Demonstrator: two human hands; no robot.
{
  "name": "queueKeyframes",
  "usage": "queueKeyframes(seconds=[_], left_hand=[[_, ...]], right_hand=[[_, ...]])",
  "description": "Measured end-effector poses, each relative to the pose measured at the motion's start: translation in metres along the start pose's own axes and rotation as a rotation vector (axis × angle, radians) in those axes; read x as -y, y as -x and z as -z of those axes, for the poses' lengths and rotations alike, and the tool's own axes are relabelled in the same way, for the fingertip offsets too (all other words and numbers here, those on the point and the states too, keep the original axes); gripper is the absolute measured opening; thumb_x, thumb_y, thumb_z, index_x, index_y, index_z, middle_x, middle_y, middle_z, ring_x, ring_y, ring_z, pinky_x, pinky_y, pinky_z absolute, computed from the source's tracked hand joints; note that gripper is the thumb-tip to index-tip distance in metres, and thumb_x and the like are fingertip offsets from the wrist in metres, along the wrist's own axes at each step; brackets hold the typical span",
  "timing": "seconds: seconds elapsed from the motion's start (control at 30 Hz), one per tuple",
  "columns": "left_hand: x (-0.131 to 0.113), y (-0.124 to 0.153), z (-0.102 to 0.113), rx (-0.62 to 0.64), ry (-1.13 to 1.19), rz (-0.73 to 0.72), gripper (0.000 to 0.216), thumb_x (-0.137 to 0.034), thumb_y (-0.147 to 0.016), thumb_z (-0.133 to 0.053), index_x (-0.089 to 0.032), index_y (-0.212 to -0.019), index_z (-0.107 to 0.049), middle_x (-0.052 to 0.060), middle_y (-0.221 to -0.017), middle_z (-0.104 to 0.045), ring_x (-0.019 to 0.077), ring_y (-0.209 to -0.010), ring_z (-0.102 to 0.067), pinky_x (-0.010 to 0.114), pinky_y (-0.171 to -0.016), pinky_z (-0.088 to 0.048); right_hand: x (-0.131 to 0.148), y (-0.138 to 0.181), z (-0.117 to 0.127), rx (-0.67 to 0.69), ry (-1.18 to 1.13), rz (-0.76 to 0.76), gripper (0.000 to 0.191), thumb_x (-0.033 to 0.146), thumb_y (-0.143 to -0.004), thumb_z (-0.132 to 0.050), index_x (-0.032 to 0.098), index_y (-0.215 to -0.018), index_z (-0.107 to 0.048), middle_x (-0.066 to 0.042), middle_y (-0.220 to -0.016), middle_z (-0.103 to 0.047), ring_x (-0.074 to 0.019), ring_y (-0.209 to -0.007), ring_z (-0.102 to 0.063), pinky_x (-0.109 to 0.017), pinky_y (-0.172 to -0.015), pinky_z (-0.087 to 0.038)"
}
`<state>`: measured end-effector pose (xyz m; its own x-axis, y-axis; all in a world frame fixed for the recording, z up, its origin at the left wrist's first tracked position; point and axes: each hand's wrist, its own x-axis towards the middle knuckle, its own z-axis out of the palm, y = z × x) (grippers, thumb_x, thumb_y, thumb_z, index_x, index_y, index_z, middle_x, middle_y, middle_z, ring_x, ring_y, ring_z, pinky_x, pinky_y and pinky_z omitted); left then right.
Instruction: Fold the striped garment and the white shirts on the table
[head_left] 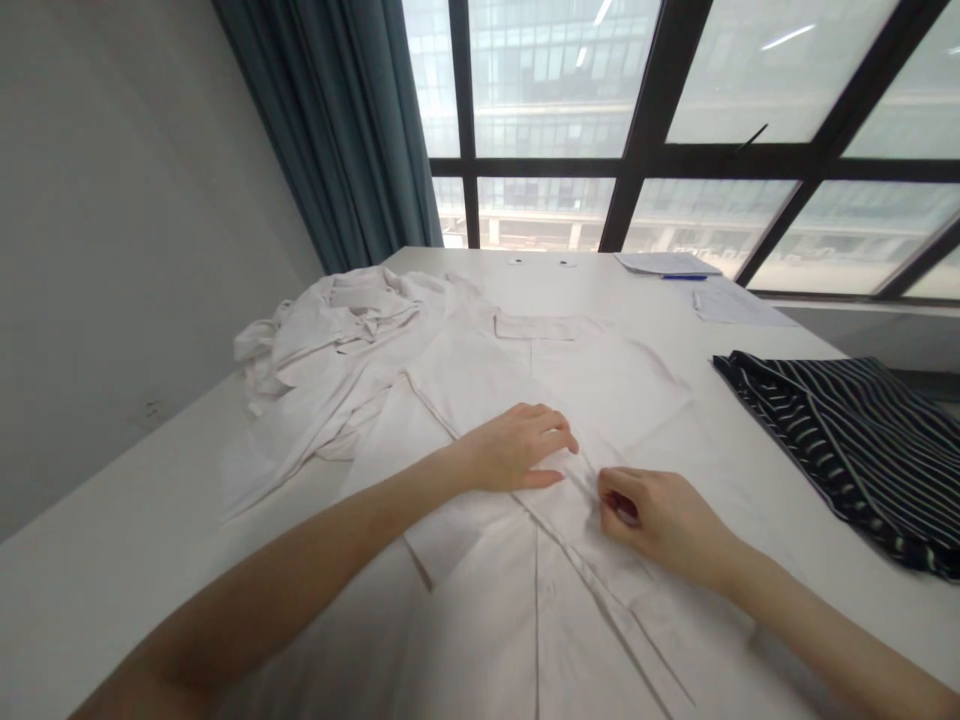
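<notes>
A white button-up shirt (570, 390) lies spread flat on the white table (97, 570), collar toward the window. My left hand (517, 445) rests on the shirt's front beside the button placket, fingers together and bent, pressing the cloth. My right hand (656, 515) is just right of it, fingers curled in a pinch at the edge of the placket. What the fingers hold is too small to make out beyond the cloth edge.
A crumpled pile of white garments (330, 335) lies at the left back. A dark striped garment (855, 440) lies at the right. Papers (667, 263) and a blue pen (684, 277) sit near the window. A grey wall and teal curtain (337, 130) stand left.
</notes>
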<state>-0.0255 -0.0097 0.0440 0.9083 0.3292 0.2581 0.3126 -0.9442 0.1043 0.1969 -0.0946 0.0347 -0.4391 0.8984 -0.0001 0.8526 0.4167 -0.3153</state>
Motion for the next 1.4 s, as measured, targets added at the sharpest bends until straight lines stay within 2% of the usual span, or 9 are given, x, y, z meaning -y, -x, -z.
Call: queueKeyframes(seconds=[0.13,0.3,0.43,0.57,0.77,0.9,1.1,1.23,1.4], left_hand=[[0.010,-0.012,-0.023,-0.002,-0.037,-0.123,0.016,-0.030,-0.092,-0.061,-0.017,-0.101,-0.060,0.007,-0.105,-0.064,0.0204,-0.098,-0.057,0.033,-0.092,-0.041],[0.016,-0.005,-0.042,-0.100,0.023,-0.149,0.014,-0.024,-0.098,-0.049,-0.017,-0.092,-0.060,0.006,-0.095,-0.066,0.0176,-0.093,-0.057,0.030,-0.090,-0.042],[0.017,-0.005,-0.042,-0.129,0.108,-0.124,0.010,-0.013,-0.091,-0.051,-0.017,-0.091,-0.060,0.004,-0.091,-0.067,0.0164,-0.089,-0.058,0.029,-0.090,-0.043],[0.016,-0.006,-0.041,-0.114,0.167,-0.067,0.017,-0.007,-0.084,-0.050,-0.018,-0.091,-0.061,0.004,-0.092,-0.067,0.0159,-0.091,-0.059,0.029,-0.093,-0.043],[0.014,-0.005,-0.039,-0.111,0.168,-0.015,0.022,-0.004,-0.077,-0.049,-0.018,-0.089,-0.061,0.004,-0.093,-0.066,0.0169,-0.093,-0.057,0.030,-0.093,-0.043],[0.015,-0.004,-0.039,-0.097,0.192,0.014,0.026,0.000,-0.074,-0.047,-0.019,-0.086,-0.060,0.004,-0.091,-0.064,0.0173,-0.092,-0.055,0.030,-0.092,-0.042],[0.022,-0.003,-0.044,-0.171,0.243,0.176,0.029,0.004,-0.072,-0.044,-0.018,-0.081,-0.060,0.003,-0.089,-0.062,0.0172,-0.089,-0.052,0.031,-0.088,-0.042],[0.024,-0.002,-0.049,-0.229,0.236,0.310,0.031,0.004,-0.074,-0.043,-0.018,-0.087,-0.062,0.004,-0.097,-0.060,0.0191,-0.098,-0.051,0.033,-0.092,-0.042],[0.028,-0.001,-0.045,-0.143,0.121,0.491,0.033,-0.002,-0.085,-0.043,-0.020,-0.106,-0.060,0.005,-0.115,-0.058,0.0203,-0.110,-0.051,0.039,-0.099,-0.041]], right_hand=[[-0.002,-0.001,-0.005,0.024,-0.065,0.025,0.013,0.017,-0.080,-0.047,0.022,-0.068,-0.045,0.003,-0.063,-0.056,-0.0109,-0.054,-0.047,-0.024,-0.056,-0.029],[-0.010,-0.003,-0.012,0.041,-0.174,0.045,0.020,0.024,-0.086,-0.046,0.021,-0.067,-0.050,0.003,-0.059,-0.053,-0.0107,-0.053,-0.044,-0.024,-0.055,-0.030],[-0.018,-0.003,-0.013,-0.139,-0.337,-0.048,0.032,0.036,-0.095,-0.041,0.021,-0.069,-0.053,0.003,-0.057,-0.051,-0.0112,-0.052,-0.045,-0.023,-0.053,-0.033],[-0.026,-0.006,-0.017,-0.286,-0.370,-0.104,0.022,0.035,-0.094,-0.044,0.021,-0.090,-0.061,0.001,-0.069,-0.059,-0.0136,-0.059,-0.053,-0.025,-0.057,-0.041],[-0.027,-0.009,-0.022,-0.253,-0.290,-0.033,0.020,0.026,-0.093,-0.044,0.022,-0.104,-0.061,-0.006,-0.097,-0.061,-0.0132,-0.067,-0.059,-0.028,-0.064,-0.048],[-0.024,-0.006,-0.020,-0.224,-0.221,0.006,0.019,0.026,-0.095,-0.045,0.022,-0.105,-0.061,-0.006,-0.103,-0.061,-0.0116,-0.066,-0.059,-0.028,-0.064,-0.049],[-0.024,-0.004,-0.019,-0.171,-0.069,0.151,0.023,0.030,-0.094,-0.051,0.024,-0.114,-0.061,-0.008,-0.110,-0.063,-0.0197,-0.096,-0.062,-0.033,-0.079,-0.052],[-0.025,-0.005,-0.019,-0.138,-0.058,0.197,0.026,0.032,-0.094,-0.052,0.024,-0.117,-0.061,-0.009,-0.110,-0.063,-0.0206,-0.097,-0.061,-0.035,-0.082,-0.052],[-0.022,-0.005,-0.018,-0.146,-0.104,0.191,0.026,0.033,-0.095,-0.051,0.023,-0.116,-0.062,-0.010,-0.110,-0.063,-0.0208,-0.097,-0.061,-0.036,-0.083,-0.053]])
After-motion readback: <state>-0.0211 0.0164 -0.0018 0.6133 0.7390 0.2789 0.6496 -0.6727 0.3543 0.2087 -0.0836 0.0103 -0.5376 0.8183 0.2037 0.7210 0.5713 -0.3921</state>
